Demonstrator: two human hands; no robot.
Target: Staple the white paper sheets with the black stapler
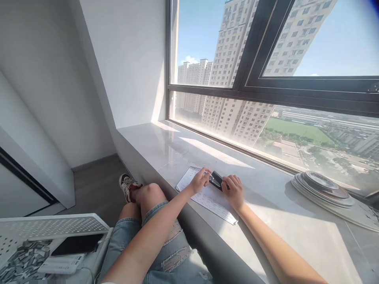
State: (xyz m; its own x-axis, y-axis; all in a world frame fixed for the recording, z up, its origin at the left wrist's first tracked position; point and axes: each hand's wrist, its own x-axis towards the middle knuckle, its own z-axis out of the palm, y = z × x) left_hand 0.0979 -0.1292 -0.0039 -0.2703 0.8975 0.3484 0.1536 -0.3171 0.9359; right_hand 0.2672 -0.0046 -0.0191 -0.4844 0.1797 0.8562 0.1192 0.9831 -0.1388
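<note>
A small black case [216, 180] with shiny silver pieces in it lies over the printed paper sheets [214, 203] on the windowsill. My right hand [235, 191] grips the case at its right end, fingers curled over the edge. At the left end of the case, my left hand [200, 180] has its thumb and fingers drawn together in a pinch. What those fingertips hold, if anything, is too small to make out. The paper lies flat under both hands, its printed lines too fine to read.
A stack of round plates or discs [322, 189] sits on the sill at right. The window frame [204, 90] runs along the sill's far side. Lower left, a white perforated basket [56, 225] holds a black phone [77, 243], a white power bank [62, 263] and many small grey pieces.
</note>
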